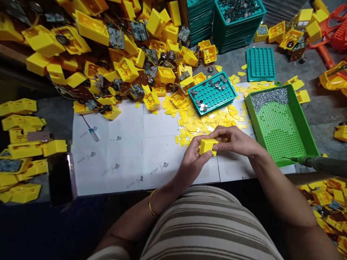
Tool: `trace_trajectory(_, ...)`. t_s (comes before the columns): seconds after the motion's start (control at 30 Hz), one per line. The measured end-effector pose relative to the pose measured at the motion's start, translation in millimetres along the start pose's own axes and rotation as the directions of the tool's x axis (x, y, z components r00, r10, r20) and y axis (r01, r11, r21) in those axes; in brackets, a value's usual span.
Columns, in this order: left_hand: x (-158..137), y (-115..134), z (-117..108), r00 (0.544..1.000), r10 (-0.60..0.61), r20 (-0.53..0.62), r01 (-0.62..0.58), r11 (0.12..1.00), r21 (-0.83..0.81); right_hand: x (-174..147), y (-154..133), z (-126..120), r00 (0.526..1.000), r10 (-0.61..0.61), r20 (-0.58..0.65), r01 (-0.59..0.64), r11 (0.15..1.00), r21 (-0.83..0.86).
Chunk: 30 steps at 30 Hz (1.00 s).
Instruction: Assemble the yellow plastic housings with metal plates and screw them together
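Note:
A small yellow plastic housing [207, 146] is held between both hands above the white-papered bench. My left hand [192, 155] is closed around its left side, thumb along the lower edge. From the other side, my right hand [235, 140] pinches its right end, with the thumb on the near face and the fingers partly hidden behind. Just beyond the hands lies a spread of flat yellow plastic pieces [214, 121]. A teal tray [214, 93] with several button cells in its round pockets rests on the far side of these pieces.
A green perforated basket [282, 124] with small screws stands at right, an electric screwdriver [322, 164] over its near corner. Wired yellow housings [127, 68] are heaped at back left. Teal tray stacks [235, 29] stand behind. A screwdriver [93, 133] and a phone [61, 178] lie left.

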<state>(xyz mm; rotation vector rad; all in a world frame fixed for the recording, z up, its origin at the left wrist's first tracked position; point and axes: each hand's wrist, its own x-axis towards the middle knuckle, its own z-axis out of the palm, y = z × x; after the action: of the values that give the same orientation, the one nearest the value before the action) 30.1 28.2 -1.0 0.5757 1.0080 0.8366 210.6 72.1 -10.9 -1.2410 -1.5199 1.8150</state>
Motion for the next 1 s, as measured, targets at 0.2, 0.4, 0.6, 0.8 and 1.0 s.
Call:
trace_trajectory(0.2, 13, 1, 7, 0.988, -0.138, -0.07, 0.1, 0.916, -0.387, -4, 5, 22, 0.932, -0.165, -0.322, 0.154, 0.986, -0.059)
trace_trajectory(0.4, 17, 0, 8, 0.977, -0.146, -0.153, 0.064, 0.893, -0.445, -21, 10, 46, 0.867, -0.063, -0.494, 0.105, 0.993, 0.058)
trace_trajectory(0.6, 13, -3, 11, 0.989, -0.085, -0.118, 0.027, 0.904, -0.426, -22, 13, 51, 0.892, 0.165, -0.422, 0.018, 0.918, 0.397)
trace_trajectory(0.8, 7, -6, 12, 0.999, 0.005, -0.053, -0.026, 0.918, -0.396, -21, 14, 58, 0.885, 0.104, -0.454, 0.112, 0.899, 0.424)
trace_trajectory(1.0, 2, -8, 10, 0.998, -0.043, -0.053, 0.022, 0.938, -0.345, -28, 19, 61, 0.825, -0.143, -0.546, 0.219, 0.973, 0.077)
